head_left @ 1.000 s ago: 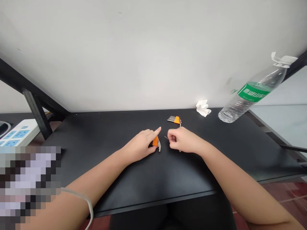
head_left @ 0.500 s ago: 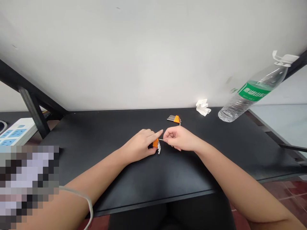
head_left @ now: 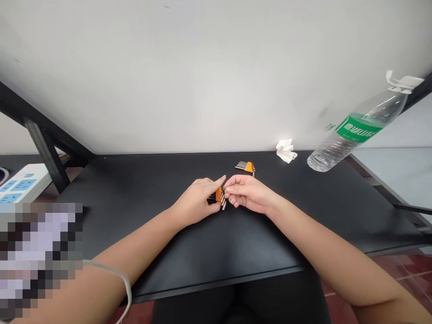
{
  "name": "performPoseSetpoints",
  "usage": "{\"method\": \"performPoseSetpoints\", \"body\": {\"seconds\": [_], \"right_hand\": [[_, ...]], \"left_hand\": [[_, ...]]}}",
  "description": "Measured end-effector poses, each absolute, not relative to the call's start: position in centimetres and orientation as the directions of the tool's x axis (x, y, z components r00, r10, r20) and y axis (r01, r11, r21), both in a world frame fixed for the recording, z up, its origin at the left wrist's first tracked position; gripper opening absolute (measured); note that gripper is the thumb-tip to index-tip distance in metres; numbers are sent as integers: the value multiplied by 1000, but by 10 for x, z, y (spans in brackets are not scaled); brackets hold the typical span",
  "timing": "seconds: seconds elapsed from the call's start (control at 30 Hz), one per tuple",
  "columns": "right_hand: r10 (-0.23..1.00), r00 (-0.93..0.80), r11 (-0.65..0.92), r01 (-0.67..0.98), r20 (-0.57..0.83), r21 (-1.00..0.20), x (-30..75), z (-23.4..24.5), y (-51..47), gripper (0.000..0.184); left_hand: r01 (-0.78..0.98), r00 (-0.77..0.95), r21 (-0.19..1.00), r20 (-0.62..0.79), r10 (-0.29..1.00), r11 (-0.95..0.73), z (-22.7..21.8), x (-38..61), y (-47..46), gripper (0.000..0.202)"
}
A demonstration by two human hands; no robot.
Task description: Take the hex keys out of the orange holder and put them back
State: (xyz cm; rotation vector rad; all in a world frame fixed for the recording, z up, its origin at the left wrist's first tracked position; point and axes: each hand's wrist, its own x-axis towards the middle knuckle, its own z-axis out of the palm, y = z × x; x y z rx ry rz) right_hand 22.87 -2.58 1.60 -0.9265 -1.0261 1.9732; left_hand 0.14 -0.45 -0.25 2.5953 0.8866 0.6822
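Observation:
My left hand (head_left: 197, 201) rests on the black tabletop, thumb and fingers gripping the orange holder (head_left: 218, 195) of a hex key set. Several silver hex keys (head_left: 223, 204) fan out from that holder's right side, their short ends toward me. Close against it, my right hand (head_left: 248, 193) has thumb and forefinger pinched on a thin hex key at the holder's upper edge; the fingertips hide most of this key. A second hex key set (head_left: 249, 167) in an orange holder lies just behind my right hand, untouched.
A large plastic bottle (head_left: 357, 128) with a green label leans at the right rear, near a crumpled white tissue (head_left: 286, 150). At far left are a white power strip (head_left: 25, 182) and a blurred-out object. A white cable (head_left: 111, 273) crosses my left forearm.
My right hand has moved left, right up to the orange holder, and the gap where the thin key showed has closed. My left hand's forefinger has lifted slightly off the holder.

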Motion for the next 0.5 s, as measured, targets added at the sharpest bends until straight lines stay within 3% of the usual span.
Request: {"method": "performPoseSetpoints", "body": {"seconds": [0.23,0.33,0.4,0.47,0.5], "right_hand": [[874,-422,-278,-26,-242,-960,216,15,-30,37],[919,-348,-109,221,-183,-969,229,24,-29,27],[959,-280,116,501,-34,-858,245,30,-24,19],[948,-307,293,736,84,-610,263,33,-18,8],[940,-333,321,797,71,-512,271,33,-15,5]], "left_hand": [[420,713,385,420,561,-822,2,5,-8,80],[470,725,381,348,594,-796,5,4,-9,78],[517,709,422,276,649,-744,7,3,-10,79],[550,668,501,217,712,-668,7,2,-9,77],[559,644,540,195,739,-629,6,1,-9,73]]}}
